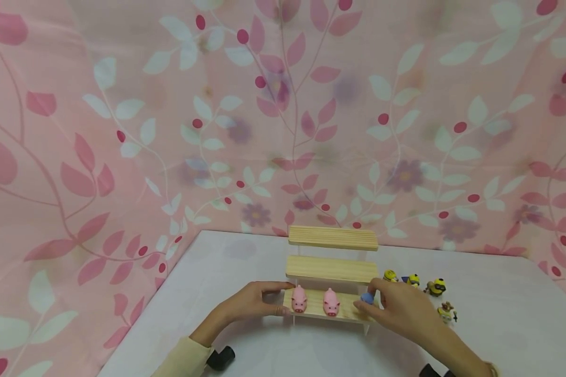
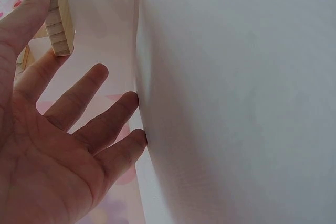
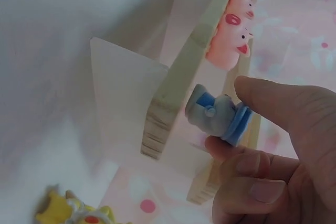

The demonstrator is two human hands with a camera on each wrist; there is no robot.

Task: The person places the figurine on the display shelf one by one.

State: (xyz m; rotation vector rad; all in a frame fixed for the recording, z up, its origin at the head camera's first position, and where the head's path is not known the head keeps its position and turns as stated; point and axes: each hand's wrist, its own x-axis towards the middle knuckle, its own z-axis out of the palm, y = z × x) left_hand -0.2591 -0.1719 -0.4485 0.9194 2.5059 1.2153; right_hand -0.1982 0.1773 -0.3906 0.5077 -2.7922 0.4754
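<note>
A small three-tier wooden display shelf (image 1: 332, 268) with pale side panels stands on the white table. Two pink toy pigs (image 1: 331, 302) sit on its lowest board, at the left and in the middle. My left hand (image 1: 250, 302) holds the left end of that board between thumb and index finger; the other fingers are spread in the left wrist view. My right hand (image 1: 403, 306) pinches a small blue-and-grey figurine (image 3: 218, 115) between thumb and fingers at the board's right end. Whether the figurine's base touches the board I cannot tell.
Several yellow toy figures (image 1: 436, 287) stand on the table right of the shelf, close to my right hand; one yellow figure (image 3: 79, 211) shows low in the right wrist view. A pink floral cloth (image 1: 283, 131) hangs behind the white table (image 1: 509, 314).
</note>
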